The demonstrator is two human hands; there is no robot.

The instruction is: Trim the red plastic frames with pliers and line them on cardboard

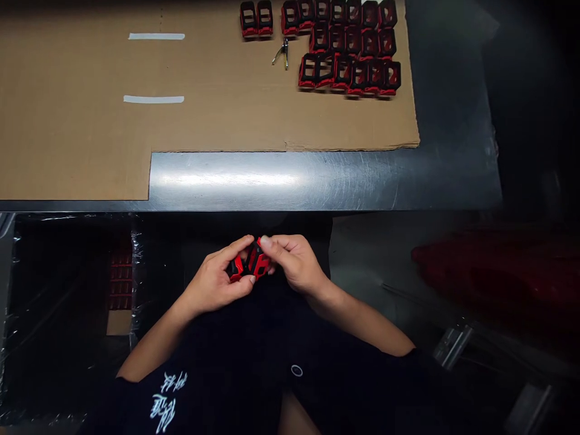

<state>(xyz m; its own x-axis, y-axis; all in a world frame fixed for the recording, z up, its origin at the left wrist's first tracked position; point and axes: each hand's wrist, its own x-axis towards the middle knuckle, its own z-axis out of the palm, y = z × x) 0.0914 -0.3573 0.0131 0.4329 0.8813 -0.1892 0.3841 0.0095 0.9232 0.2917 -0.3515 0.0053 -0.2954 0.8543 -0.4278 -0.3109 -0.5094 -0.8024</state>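
In front of my body, below the table edge, my left hand [220,275] is closed around red-and-black plastic pieces. One red-and-black plastic part [259,261] stands tilted between both hands. A second red-and-black portion [234,269] shows inside the left hand's curl; whether it is a separate part I cannot tell. My right hand [292,260] pinches the tilted part near its top with the thumb, its other fingers partly hidden behind. On the cardboard sheet [217,115] lies a small pair of pliers [283,54], handles spread, close to rows of similar red-and-black frames [352,77].
The metal table [272,181] has its front edge just beyond my hands. Two white strips [154,99] mark the cardboard at left. Below left, a plastic-lined container [133,272] holds stacked red parts [121,281]. A blurred red bundle [480,266] lies at lower right.
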